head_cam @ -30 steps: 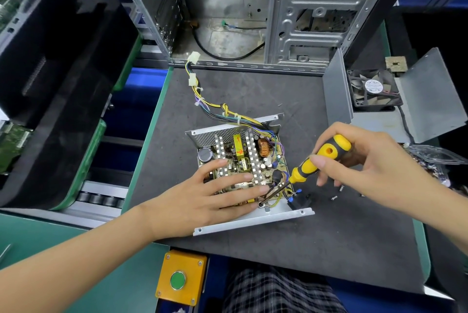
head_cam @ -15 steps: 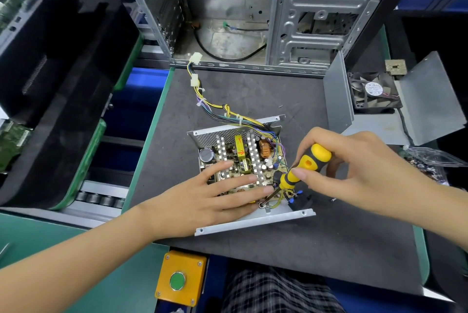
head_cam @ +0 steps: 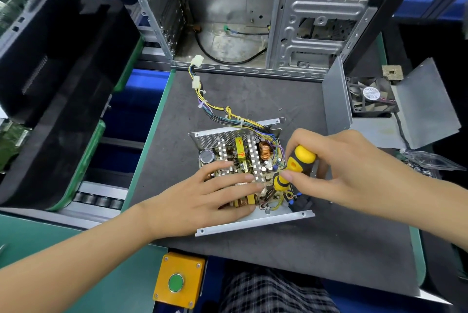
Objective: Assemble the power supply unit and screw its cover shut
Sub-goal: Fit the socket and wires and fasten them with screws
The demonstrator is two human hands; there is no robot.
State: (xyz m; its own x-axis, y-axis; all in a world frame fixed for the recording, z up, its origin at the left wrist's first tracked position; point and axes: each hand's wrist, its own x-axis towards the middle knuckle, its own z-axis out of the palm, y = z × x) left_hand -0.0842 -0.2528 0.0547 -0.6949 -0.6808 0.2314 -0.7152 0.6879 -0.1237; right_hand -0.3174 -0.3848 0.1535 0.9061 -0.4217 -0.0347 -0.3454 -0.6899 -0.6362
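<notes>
PSU sits open near the middle of the grey surface, wire bundle trailing toward the case. Your left hand lies flat, fingers straight, pressing the board. Your right hand grips the screwdriver, tip down at the board's right front corner.

Handling, by judgement: sheet-metal tray is stiff and light, its edges likely sharp; the board is fragile, so press on heatsinks or bare edges, not on capacitors.

Against a second ago: the screwdriver stands steeper and nearer the board; the left hand has stayed put. Cover lies well apart on the right.
</notes>
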